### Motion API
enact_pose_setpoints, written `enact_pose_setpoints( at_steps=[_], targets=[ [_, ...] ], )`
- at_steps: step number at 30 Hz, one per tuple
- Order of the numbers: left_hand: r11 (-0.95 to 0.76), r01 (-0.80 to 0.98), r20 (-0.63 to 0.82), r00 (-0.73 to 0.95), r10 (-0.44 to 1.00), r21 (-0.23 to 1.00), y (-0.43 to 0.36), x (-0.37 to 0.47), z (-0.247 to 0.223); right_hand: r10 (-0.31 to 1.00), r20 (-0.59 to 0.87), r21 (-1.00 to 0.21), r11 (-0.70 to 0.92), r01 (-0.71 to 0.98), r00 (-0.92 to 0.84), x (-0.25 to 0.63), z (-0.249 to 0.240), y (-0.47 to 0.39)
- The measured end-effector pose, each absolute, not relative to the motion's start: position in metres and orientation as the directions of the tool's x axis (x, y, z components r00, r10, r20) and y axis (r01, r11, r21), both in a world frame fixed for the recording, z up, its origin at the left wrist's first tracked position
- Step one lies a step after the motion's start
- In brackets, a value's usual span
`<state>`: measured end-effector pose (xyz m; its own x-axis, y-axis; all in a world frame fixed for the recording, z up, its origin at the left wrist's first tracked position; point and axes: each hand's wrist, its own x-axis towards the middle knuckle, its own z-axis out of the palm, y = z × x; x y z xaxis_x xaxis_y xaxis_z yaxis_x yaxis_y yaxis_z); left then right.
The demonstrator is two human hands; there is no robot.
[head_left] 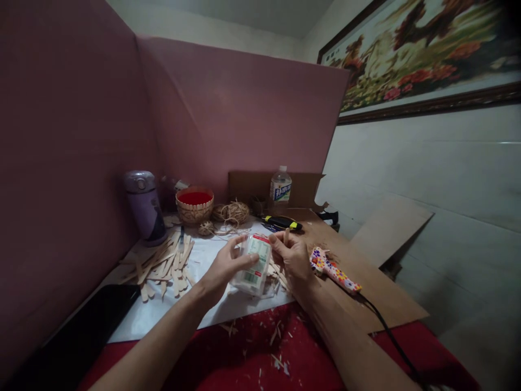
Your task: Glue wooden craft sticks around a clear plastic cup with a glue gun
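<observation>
One clear, rectangular plastic box point(252, 275) at six o'clock, clasped by the left hand point(226, 265); the right hand point(293, 258), at its three o'clock, pinches a tan wooden stick point(287, 235); slackened fingers could drop either.

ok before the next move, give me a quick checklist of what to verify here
1. Clear plastic box with a printed label in the left hand: ok, gripped.
2. Slim pale wooden stick in the right hand: ok, its end shows above the fingers.
3. Flower-patterned glue gun set down: ok, lying on the brown cardboard sheet.
4. Glue gun hot: cannot tell.
5. Loose flat wooden sticks available: ok, heaped on the left.
6. Red cloth free of scraps: not ok, pale shavings lie on it.
</observation>
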<state>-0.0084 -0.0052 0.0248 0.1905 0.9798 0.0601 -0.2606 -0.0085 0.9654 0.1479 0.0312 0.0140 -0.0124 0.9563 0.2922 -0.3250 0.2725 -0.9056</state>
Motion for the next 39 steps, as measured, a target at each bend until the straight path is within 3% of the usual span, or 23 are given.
enact_pose_setpoints(
  at_steps=[3,8,15,25,39],
  targets=[
    [0.003,-0.319,0.068,0.212,0.975,0.948,-0.005,-0.011,0.028,0.973,0.226,-0.899,0.224,-0.376,0.041,0.151,0.014,0.037],
    [0.015,-0.391,0.075,0.213,0.974,0.92,-0.005,-0.016,0.034,0.98,0.157,-0.932,0.188,-0.31,0.123,0.155,0.009,0.048],
    [0.077,-0.487,0.04,0.226,0.973,0.87,-0.005,-0.02,0.031,0.984,0.177,-0.94,0.163,-0.301,-0.019,0.148,0.012,0.039],
    [0.068,-0.521,0.028,0.175,0.984,0.851,0.0,-0.023,0.026,0.988,0.018,-0.889,-0.056,-0.455,-0.155,0.153,0.011,0.038],
    [0.042,-0.536,0.055,0.165,0.985,0.843,0.004,-0.024,0.021,0.954,0.07,-0.87,-0.085,-0.486,-0.292,0.149,0.015,0.033]
  ],
)
